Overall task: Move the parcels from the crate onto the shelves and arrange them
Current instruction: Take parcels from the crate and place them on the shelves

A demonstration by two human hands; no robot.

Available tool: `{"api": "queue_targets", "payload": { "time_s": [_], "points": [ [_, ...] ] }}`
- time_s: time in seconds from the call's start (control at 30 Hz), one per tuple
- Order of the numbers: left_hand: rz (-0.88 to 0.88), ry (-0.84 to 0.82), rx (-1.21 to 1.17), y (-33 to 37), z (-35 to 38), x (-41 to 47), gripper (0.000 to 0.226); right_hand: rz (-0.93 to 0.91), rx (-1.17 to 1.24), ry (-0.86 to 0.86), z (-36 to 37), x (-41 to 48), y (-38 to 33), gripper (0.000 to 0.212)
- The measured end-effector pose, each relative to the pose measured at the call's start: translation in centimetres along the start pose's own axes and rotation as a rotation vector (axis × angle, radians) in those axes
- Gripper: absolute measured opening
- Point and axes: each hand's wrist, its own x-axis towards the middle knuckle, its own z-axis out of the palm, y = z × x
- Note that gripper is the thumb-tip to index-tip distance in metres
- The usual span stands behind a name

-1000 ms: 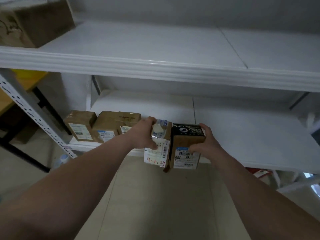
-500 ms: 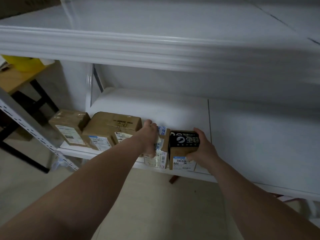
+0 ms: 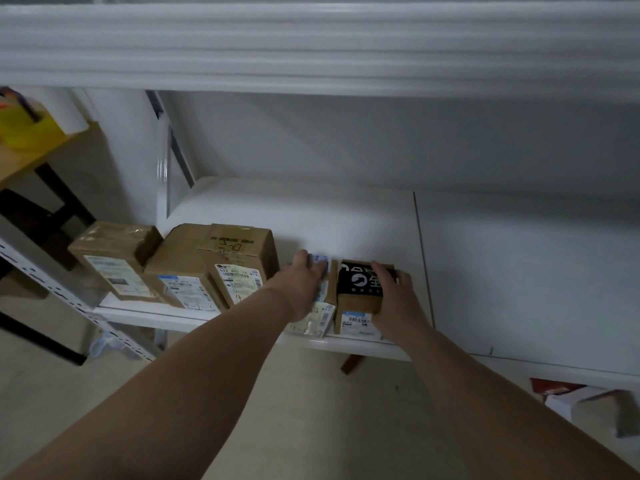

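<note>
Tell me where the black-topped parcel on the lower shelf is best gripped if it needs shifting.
Grip the black-topped parcel by its right side and top, coming from the front right, as the right hand does. Its left side sits close against the taped parcel under the left hand, while the shelf beside it lies open.
</note>
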Motion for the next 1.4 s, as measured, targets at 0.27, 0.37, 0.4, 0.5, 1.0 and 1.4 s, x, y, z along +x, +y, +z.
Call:
{"api": "queue_targets", "payload": {
  "time_s": [0.27, 0.37, 0.4, 0.5, 1.0, 1.4],
  "points": [
    [0.023, 0.077, 0.598, -0.1, -0.4, 0.9, 0.066, -0.050, -0.142, 0.019, 1.3, 0.9, -1.1, 0.094],
    [0.037, 0.053, 0.715, -0.6, -0.4, 1.3, 0.070, -0.039, -0.151, 0.037, 1.7, 1.1, -1.3, 0.093],
    [0.037, 0.050, 0.732, -0.8, -0.2, 1.5, 0.073, -0.037, -0.151, 0.039, 1.8, 1.1, -1.4, 0.094],
    [0.035, 0.048, 0.743, -1.1, 0.3, 1.6, 0.076, -0.032, -0.146, 0.045, 2.0, 1.1, -1.5, 0.095],
    [-0.038, 0.074, 0.621, -0.5, -0.4, -0.1, 0.078, 0.002, -0.301, -0.021, 0.3, 0.7, -2.8, 0.099],
    [0.017, 0.211, 0.518, 1.0, -9.5, -12.1, 0.078, -0.125, -0.517, 0.136, -7.1, -10.6, -9.9, 0.072]
  ]
}}
